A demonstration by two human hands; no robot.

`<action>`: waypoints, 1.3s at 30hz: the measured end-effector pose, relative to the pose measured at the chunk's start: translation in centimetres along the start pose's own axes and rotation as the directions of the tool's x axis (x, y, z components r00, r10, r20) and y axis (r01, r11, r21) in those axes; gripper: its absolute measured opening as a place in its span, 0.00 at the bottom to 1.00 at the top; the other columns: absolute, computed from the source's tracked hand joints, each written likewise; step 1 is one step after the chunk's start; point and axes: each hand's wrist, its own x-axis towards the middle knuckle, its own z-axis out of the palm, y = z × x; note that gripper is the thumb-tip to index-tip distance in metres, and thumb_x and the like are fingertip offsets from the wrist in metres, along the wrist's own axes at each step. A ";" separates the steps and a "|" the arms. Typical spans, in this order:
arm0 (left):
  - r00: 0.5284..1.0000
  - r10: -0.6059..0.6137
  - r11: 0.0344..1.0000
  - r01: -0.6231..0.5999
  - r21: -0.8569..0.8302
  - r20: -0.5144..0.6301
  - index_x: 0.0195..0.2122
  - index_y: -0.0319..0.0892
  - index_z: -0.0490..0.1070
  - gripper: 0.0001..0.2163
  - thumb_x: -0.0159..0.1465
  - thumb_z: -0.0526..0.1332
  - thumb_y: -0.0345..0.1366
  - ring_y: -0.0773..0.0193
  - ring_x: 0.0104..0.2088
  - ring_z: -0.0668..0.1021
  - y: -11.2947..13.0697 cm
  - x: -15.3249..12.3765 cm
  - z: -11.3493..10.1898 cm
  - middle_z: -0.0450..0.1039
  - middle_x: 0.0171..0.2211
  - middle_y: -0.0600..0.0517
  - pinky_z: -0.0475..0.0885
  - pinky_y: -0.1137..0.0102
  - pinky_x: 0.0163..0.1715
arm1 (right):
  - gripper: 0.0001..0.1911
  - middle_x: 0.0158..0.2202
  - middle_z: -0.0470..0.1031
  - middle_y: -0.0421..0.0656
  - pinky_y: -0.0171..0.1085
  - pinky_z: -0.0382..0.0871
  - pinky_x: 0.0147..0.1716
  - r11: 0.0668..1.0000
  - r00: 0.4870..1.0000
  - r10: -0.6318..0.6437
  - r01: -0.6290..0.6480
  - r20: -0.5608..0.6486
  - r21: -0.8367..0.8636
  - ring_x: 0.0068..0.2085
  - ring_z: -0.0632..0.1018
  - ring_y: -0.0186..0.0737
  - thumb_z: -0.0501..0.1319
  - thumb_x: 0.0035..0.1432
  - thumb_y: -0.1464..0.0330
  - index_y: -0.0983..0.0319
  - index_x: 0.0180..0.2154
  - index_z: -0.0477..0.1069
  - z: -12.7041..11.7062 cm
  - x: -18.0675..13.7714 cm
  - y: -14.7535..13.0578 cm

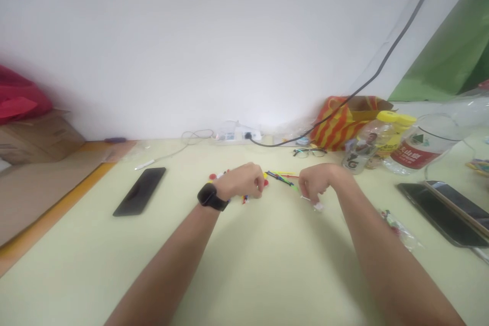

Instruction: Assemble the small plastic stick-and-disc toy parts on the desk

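Observation:
My left hand (244,181), with a black watch (208,195) on its wrist, is closed above a small heap of coloured plastic pieces (213,177). Whatever its curled fingers hold, if anything, is hidden. Thin coloured sticks (280,178) in blue, green, yellow and red lie between the two hands. To their right, my right hand (315,182) points downward with its fingers pinched near the tabletop. A small white piece (318,207) shows at its fingertips, too blurred to name by kind.
At left are a black phone (140,192) and a cardboard box (42,135). A power strip (239,136), glasses (310,152) and a striped bag (332,122) line the wall. Bottles (414,150), more phones (443,214) and a small plastic packet (401,229) stand or lie at right.

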 end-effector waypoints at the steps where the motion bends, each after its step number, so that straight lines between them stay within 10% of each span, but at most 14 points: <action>1: 1.000 -0.008 1.000 0.008 0.003 -0.010 0.24 0.41 0.81 0.03 0.48 0.68 0.33 0.58 0.28 0.79 -0.1 -0.1 -0.1 0.77 0.24 0.50 0.68 0.71 0.25 | 0.18 0.31 0.78 0.40 0.34 0.62 0.27 1.000 1.000 0.003 -0.003 -0.002 -0.007 0.32 0.75 0.40 0.74 0.31 0.66 0.61 0.31 0.80 0.0 -0.1 -0.1; 6: 0.995 0.063 0.997 -0.059 0.057 -0.075 0.32 0.42 0.83 0.07 0.54 0.69 0.37 0.63 0.24 0.76 -0.2 0.0 -0.6 0.77 0.26 0.52 0.65 0.71 0.22 | 0.13 0.34 0.80 0.43 0.34 0.63 0.28 0.997 0.991 -0.058 0.065 -0.121 0.047 0.36 0.77 0.43 0.68 0.38 0.71 0.61 0.32 0.78 -0.3 -1.1 -0.9; 10: 0.969 0.120 0.989 -0.135 -0.059 -0.218 0.39 0.43 0.80 0.11 0.64 0.65 0.44 0.62 0.29 0.79 0.8 0.1 -0.9 0.78 0.29 0.52 0.71 0.70 0.28 | 0.13 0.39 0.81 0.45 0.34 0.65 0.30 0.927 0.888 -0.193 0.304 -0.417 0.218 0.36 0.77 0.42 0.65 0.49 0.70 0.60 0.40 0.75 -0.6 -2.1 -1.7; 18: 0.846 0.191 0.901 -0.353 -0.254 -0.497 0.50 0.44 0.73 0.13 0.68 0.65 0.43 0.62 0.41 0.83 2.6 0.6 -0.3 0.80 0.46 0.47 0.79 0.66 0.44 | 0.12 0.34 0.75 0.40 0.35 0.69 0.35 0.405 0.571 -0.142 0.779 -0.809 0.478 0.33 0.75 0.36 0.63 0.54 0.68 0.60 0.42 0.71 -0.3 -0.7 -5.3; 26: 0.800 0.231 0.867 -0.427 -0.255 -0.554 0.42 0.39 0.75 0.07 0.69 0.63 0.37 0.63 0.39 0.83 1.9 0.6 -0.9 0.81 0.39 0.47 0.80 0.67 0.44 | 0.10 0.29 0.75 0.38 0.37 0.71 0.37 0.289 0.609 -0.217 0.787 -0.763 0.546 0.32 0.76 0.36 0.61 0.54 0.68 0.60 0.40 0.70 0.1 -0.7 -6.4; 31: 0.808 0.230 0.868 -0.422 -0.260 -0.543 0.42 0.39 0.76 0.06 0.67 0.64 0.35 0.63 0.38 0.83 1.6 0.5 -0.9 0.81 0.39 0.47 0.79 0.68 0.44 | 0.10 0.27 0.69 0.35 0.33 0.64 0.30 0.349 0.587 -0.187 0.789 -0.787 0.506 0.28 0.70 0.34 0.60 0.54 0.68 0.59 0.41 0.69 0.3 0.5 -6.4; 36: 0.894 0.205 0.885 -0.343 -0.315 -0.398 0.35 0.40 0.75 0.03 0.63 0.66 0.33 0.63 0.33 0.82 1.3 0.3 -0.5 0.80 0.32 0.51 0.77 0.71 0.36 | 0.14 0.29 0.70 0.38 0.33 0.61 0.28 0.652 0.602 -0.080 0.634 -0.794 0.415 0.30 0.70 0.36 0.54 0.57 0.70 0.61 0.43 0.74 0.4 1.7 -5.7; 39: 0.951 0.225 0.929 -0.276 -0.248 -0.212 0.31 0.41 0.76 0.04 0.58 0.69 0.34 0.63 0.31 0.81 1.4 0.3 -0.1 0.80 0.30 0.52 0.73 0.71 0.32 | 0.15 0.37 0.78 0.43 0.33 0.66 0.34 0.812 0.695 -0.172 0.501 -0.699 0.299 0.37 0.76 0.39 0.57 0.58 0.72 0.63 0.45 0.76 0.7 2.1 -5.0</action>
